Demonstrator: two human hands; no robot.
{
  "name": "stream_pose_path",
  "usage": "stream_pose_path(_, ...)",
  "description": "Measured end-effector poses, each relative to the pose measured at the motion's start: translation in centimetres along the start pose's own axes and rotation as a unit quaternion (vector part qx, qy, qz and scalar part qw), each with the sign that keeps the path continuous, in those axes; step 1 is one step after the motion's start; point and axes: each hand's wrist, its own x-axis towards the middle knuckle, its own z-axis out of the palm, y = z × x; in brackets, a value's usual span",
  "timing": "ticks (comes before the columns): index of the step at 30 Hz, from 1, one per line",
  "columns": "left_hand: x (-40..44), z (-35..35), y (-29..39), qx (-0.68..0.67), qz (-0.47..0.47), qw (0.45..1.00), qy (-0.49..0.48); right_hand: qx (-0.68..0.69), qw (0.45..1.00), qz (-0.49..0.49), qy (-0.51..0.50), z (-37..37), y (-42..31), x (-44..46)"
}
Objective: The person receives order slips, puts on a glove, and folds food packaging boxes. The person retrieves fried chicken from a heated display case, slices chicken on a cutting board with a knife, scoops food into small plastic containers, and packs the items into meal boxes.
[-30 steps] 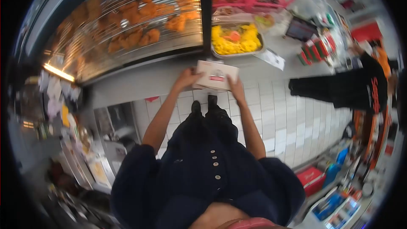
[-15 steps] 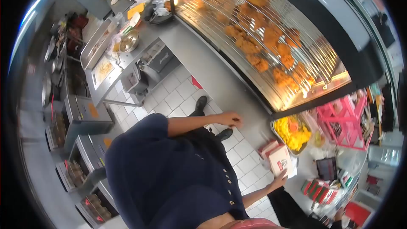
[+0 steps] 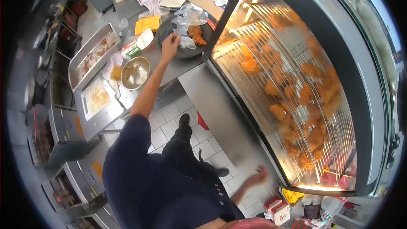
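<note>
My left hand (image 3: 170,44) is over the near rim of a round dark tray (image 3: 167,34), its fingers curled together with nothing visible in them. Just beyond it lie crumpled clear plastic bags (image 3: 188,21) and a piece of fried chicken (image 3: 196,35). My right hand (image 3: 256,176), slightly blurred, is above the steel counter (image 3: 220,110) with fingers apart and nothing in it. Below and to its right, a white box (image 3: 280,215) with a red print stands beside the yellow food tray (image 3: 292,196).
The heated glass cabinet (image 3: 296,101) holds several fried pieces on wire racks. Left of my left hand are a metal bowl (image 3: 135,73), a long steel pan (image 3: 91,55), a white cutting board (image 3: 95,98) with a knife, and a yellow box (image 3: 147,24).
The view has turned toward the left worktable. My left hand has reached out to the dark tray. My right hand has let go of the white box, which stands on the counter.
</note>
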Motion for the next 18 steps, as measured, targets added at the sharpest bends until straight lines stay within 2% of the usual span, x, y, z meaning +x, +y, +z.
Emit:
stream_pose_path(1,3.2,0.3,-1.2,0.036,0.022,0.999,0.0,0.004,0.997,0.017,-0.074,4.3,-2.4,-1.9)
stream_pose_path(2,5.5,1.2,-2.7,0.029,0.012,0.999,-0.009,-0.024,0.982,-0.038,-0.184,7.2,-4.9,-3.3)
stream_pose_path(4,11.3,3.8,-5.4,0.05,0.063,0.997,-0.005,-0.064,0.947,0.016,-0.314,11.8,-9.1,-5.7)
stream_pose_path(5,13.7,5.4,-6.6,0.04,0.065,0.997,-0.01,-0.053,0.936,0.072,-0.342,13.5,-11.6,-6.7)
stream_pose_path(6,15.8,7.0,-8.0,0.121,0.135,0.983,0.039,-0.032,0.921,0.122,-0.369,14.8,-12.6,-7.5)
stream_pose_path(7,17.3,8.1,-8.9,0.201,0.203,0.954,0.089,-0.037,0.916,0.136,-0.377,16.0,-13.7,-8.2)
stream_pose_path(8,18.6,8.8,-9.9,0.194,0.201,0.956,0.088,-0.041,0.909,0.149,-0.386,17.2,-14.8,-8.5)
stream_pose_path(10,20.4,9.7,-11.2,0.337,0.152,0.929,0.012,-0.032,0.91,0.153,-0.384,19.0,-16.3,-8.3)
stream_pose_path(11,20.9,9.6,-11.1,0.334,0.151,0.93,0.006,-0.016,0.908,0.16,-0.386,19.6,-17.0,-8.3)
stream_pose_path(13,21.1,8.6,-10.3,0.115,0.004,0.989,-0.094,-0.031,0.912,0.154,-0.379,21.1,-17.5,-7.9)
stream_pose_path(14,20.8,8.2,-9.9,0.116,0.005,0.988,-0.102,-0.039,0.915,0.142,-0.376,22.2,-17.8,-7.5)
stream_pose_path(16,20.3,6.6,-8.6,0.089,-0.052,0.992,-0.079,-0.006,0.903,0.152,-0.401,25.4,-19.9,-6.2)
stream_pose_path(17,20.0,5.7,-7.8,0.042,-0.058,0.993,-0.089,0.012,0.896,0.151,-0.416,27.3,-20.9,-5.6)
stream_pose_path(18,19.5,5.3,-7.3,0.047,-0.054,0.993,-0.094,0.014,0.888,0.118,-0.443,29.8,-21.9,-5.1)
